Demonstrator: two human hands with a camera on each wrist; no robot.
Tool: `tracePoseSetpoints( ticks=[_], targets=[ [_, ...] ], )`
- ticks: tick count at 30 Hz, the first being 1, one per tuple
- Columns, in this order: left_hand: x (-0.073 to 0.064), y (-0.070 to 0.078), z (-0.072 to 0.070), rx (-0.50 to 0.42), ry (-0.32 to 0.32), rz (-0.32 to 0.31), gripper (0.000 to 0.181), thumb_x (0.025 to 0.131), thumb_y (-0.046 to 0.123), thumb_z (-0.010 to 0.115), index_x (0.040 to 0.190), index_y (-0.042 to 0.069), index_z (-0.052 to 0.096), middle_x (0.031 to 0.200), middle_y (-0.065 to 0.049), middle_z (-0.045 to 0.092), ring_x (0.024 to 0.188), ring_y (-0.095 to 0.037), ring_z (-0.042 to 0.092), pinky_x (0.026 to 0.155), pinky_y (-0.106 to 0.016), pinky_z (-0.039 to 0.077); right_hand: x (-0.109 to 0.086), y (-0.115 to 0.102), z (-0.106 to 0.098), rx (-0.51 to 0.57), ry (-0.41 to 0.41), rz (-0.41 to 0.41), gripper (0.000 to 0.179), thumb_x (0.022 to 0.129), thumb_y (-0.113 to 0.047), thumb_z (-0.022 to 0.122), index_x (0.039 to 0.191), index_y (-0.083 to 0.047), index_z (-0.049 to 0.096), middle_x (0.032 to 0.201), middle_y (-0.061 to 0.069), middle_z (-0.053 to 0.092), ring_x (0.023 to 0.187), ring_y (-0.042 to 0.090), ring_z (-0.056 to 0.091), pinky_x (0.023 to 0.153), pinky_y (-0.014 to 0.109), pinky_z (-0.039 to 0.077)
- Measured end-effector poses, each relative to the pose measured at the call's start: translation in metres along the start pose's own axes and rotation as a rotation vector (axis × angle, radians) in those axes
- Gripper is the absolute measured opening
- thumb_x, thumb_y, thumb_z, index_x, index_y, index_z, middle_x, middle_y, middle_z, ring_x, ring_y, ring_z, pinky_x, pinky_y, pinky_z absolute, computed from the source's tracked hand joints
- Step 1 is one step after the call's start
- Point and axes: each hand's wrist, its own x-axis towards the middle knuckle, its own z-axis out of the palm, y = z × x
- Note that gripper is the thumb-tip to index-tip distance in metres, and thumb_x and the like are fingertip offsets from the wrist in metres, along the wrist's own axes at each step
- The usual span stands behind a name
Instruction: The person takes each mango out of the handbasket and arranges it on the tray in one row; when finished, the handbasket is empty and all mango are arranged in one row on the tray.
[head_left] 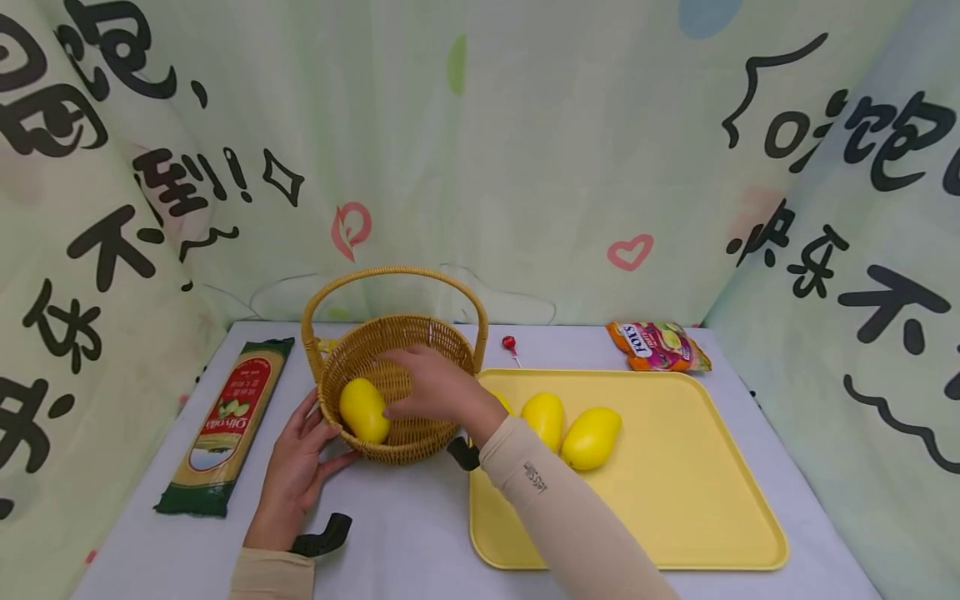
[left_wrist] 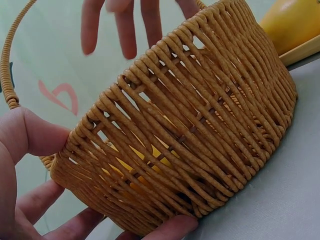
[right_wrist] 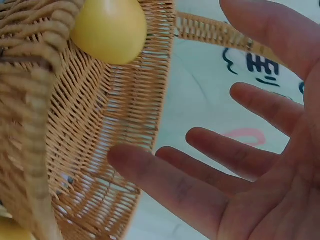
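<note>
A wicker basket (head_left: pixel 431 446) with an arched handle stands on the table, and one yellow mango (head_left: pixel 364 411) lies inside it at the left. My left hand (head_left: pixel 296 458) grips the basket's near left side; in the left wrist view its thumb (left_wrist: pixel 42 132) presses the rim while other fingers reach underneath. Over the basket's opening is my right hand (head_left: pixel 438 387), its fingers spread and nothing held, as the right wrist view also shows. Right of the basket, two mangoes (head_left: pixel 591 438) lie on a yellow tray (head_left: pixel 675 492), with another mango (head_left: pixel 501 401) mostly hidden behind my right wrist.
A tan and green food packet (head_left: pixel 232 425) lies along the table's left side. Behind the tray are a red lollipop (head_left: pixel 511 345) and a colourful snack bag (head_left: pixel 660 347). Printed curtains (head_left: pixel 510 183) enclose the table at the back and sides.
</note>
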Motion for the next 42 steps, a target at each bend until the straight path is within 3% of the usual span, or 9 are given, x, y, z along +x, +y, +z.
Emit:
tracePoseSetpoints(
  ticks=[17, 24, 28, 35, 42],
  targets=[
    [-0.003, 0.001, 0.0, -0.013, -0.007, -0.007, 0.074, 0.108, 0.009, 0.051, 0.169, 0.039, 0.021, 0.178, 0.001, 0.022, 0.149, -0.032, 0.042, 0.105, -0.06, 0.054, 0.043, -0.007, 0.038, -0.109, -0.128, 0.082, 0.069, 0.091, -0.034, 0.084, 0.153, -0.023, 0.056, 0.149, 0.001, 0.063, 0.134, 0.02, 0.059, 0.112, 0.036, 0.052],
    [-0.002, 0.001, -0.001, -0.006, -0.007, -0.006, 0.074, 0.108, 0.01, 0.051, 0.169, 0.04, 0.021, 0.177, 0.002, 0.023, 0.148, -0.029, 0.043, 0.104, -0.059, 0.055, 0.05, -0.016, 0.045, -0.157, -0.167, 0.026, 0.07, 0.089, -0.029, 0.085, 0.153, -0.024, 0.056, 0.145, -0.002, 0.067, 0.132, 0.02, 0.058, 0.112, 0.033, 0.051],
    [-0.002, 0.0, -0.001, -0.011, -0.004, -0.007, 0.074, 0.108, 0.01, 0.051, 0.169, 0.04, 0.022, 0.177, 0.002, 0.024, 0.147, -0.029, 0.043, 0.104, -0.059, 0.055, 0.053, -0.019, 0.049, -0.171, -0.19, 0.048, 0.073, 0.087, -0.025, 0.088, 0.152, -0.026, 0.057, 0.141, -0.001, 0.068, 0.126, 0.019, 0.057, 0.107, 0.032, 0.053],
    [0.0, 0.0, -0.001, -0.013, -0.005, -0.005, 0.074, 0.107, 0.01, 0.052, 0.169, 0.04, 0.022, 0.177, 0.003, 0.025, 0.147, -0.029, 0.044, 0.104, -0.059, 0.055, 0.055, -0.021, 0.053, -0.148, -0.234, 0.087, 0.074, 0.091, -0.017, 0.083, 0.157, -0.03, 0.052, 0.152, -0.003, 0.061, 0.126, 0.016, 0.056, 0.112, 0.032, 0.05],
    [0.001, 0.001, -0.001, -0.024, -0.008, -0.012, 0.075, 0.107, 0.011, 0.053, 0.168, 0.041, 0.023, 0.177, 0.003, 0.023, 0.151, -0.03, 0.042, 0.106, -0.062, 0.053, 0.056, -0.021, 0.056, -0.161, -0.219, 0.082, 0.062, 0.091, -0.021, 0.083, 0.149, -0.026, 0.06, 0.139, -0.003, 0.068, 0.113, 0.014, 0.058, 0.106, 0.031, 0.052]
  ],
)
